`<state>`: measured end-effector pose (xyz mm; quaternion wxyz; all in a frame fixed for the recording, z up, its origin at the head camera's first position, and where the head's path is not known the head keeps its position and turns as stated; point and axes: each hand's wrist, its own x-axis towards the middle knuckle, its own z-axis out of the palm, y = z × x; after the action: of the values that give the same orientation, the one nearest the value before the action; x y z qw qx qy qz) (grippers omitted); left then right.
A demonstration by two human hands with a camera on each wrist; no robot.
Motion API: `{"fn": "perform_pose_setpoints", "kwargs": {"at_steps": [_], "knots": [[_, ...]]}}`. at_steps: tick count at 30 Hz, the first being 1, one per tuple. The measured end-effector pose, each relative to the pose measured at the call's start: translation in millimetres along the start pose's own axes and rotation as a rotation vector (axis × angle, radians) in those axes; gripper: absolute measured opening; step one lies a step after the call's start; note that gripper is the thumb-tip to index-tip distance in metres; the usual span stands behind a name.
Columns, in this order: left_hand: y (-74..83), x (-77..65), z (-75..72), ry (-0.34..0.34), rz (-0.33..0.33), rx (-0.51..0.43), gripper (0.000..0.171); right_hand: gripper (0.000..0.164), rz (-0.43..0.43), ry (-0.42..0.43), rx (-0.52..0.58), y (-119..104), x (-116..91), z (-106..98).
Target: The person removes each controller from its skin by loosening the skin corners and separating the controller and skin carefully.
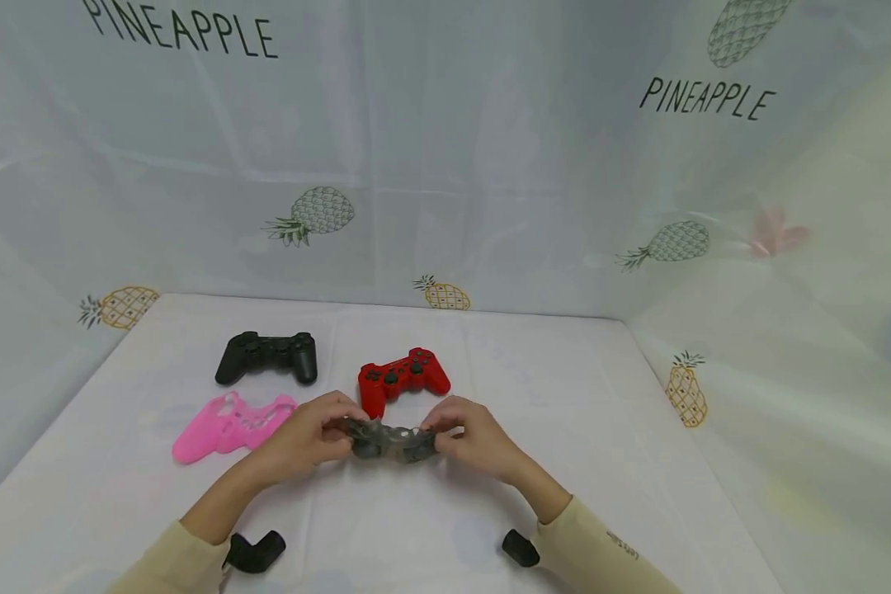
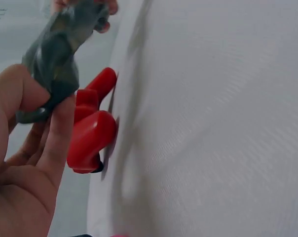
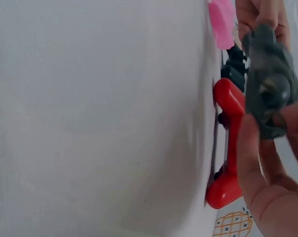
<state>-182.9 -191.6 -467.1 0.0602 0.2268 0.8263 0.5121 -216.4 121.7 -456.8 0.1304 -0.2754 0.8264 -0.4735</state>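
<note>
Between my two hands is a dark grey-green, limp-looking silicone game controller cover (image 1: 393, 443), held up over the white table. My left hand (image 1: 308, 439) pinches one end of it between thumb and fingers. In the left wrist view a thin curled edge of the cover (image 2: 53, 64) pokes out past my thumb. The other end is pinched by my right hand (image 1: 481, 439); in the right wrist view, an opening in the cover (image 3: 275, 91) faces the camera. Just beyond the cover lies a red game controller (image 1: 403, 378), buttons and sticks facing up.
A black game controller (image 1: 267, 355) lies at the back left. In front of it is a pink silicone controller cover (image 1: 226, 426), partly behind my left hand. Black wrist devices (image 1: 256, 553) show at both sleeves. A pineapple-print sheet (image 1: 490, 181) hangs behind the table.
</note>
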Motion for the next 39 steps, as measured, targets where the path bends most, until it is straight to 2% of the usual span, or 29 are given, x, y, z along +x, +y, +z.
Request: {"fn": "perform_pose_setpoints", "kwargs": {"at_steps": [3,5,8,11,15,19,23,27,30,33,36,39], "knots": [[0.5,-0.8,1.0,0.069,-0.034,-0.003,0.041,0.03,0.033,0.117,-0.05,-4,-1,1],[0.3,-0.3,1.9,0.101,-0.066,-0.043,0.04,0.029,0.061,0.152,-0.04,-6,-1,2],[0.8,0.9,2.8,0.125,-0.087,-0.083,0.038,0.025,0.097,0.15,0.009,-6,-1,1],[1.4,1.4,2.7,0.113,-0.086,-0.069,0.038,0.027,0.104,0.112,0.054,-4,-1,0],[2.4,0.6,0.3,0.073,-0.072,-0.046,0.038,0.03,0.092,0.067,0.125,-1,-1,-3],[2.7,-0.6,-4.3,0.008,-0.075,-0.081,0.035,0.025,0.072,0.017,0.331,2,-1,-7],[2.4,-2.4,-10.2,-0.092,-0.096,-0.193,0.034,0.022,0.013,-0.095,0.547,9,0,-8],[2.6,-4.1,-15.6,-0.195,-0.066,-0.322,0.032,0.024,-0.047,-0.239,0.611,16,1,-9],[3.8,-2.9,-16.7,-0.281,-0.054,-0.386,0.029,0.022,-0.06,-0.298,0.597,17,2,-11],[5.8,1.0,-15.0,-0.359,-0.08,-0.39,0.029,0.016,-0.049,-0.304,0.498,14,4,-14],[7.2,5.3,-11.9,-0.39,-0.102,-0.331,0.029,0.017,-0.065,-0.272,0.275,11,7,-15],[6.5,7.8,-7.8,-0.369,-0.093,-0.228,0.029,0.029,-0.153,-0.216,0.001,10,10,-13]]}}
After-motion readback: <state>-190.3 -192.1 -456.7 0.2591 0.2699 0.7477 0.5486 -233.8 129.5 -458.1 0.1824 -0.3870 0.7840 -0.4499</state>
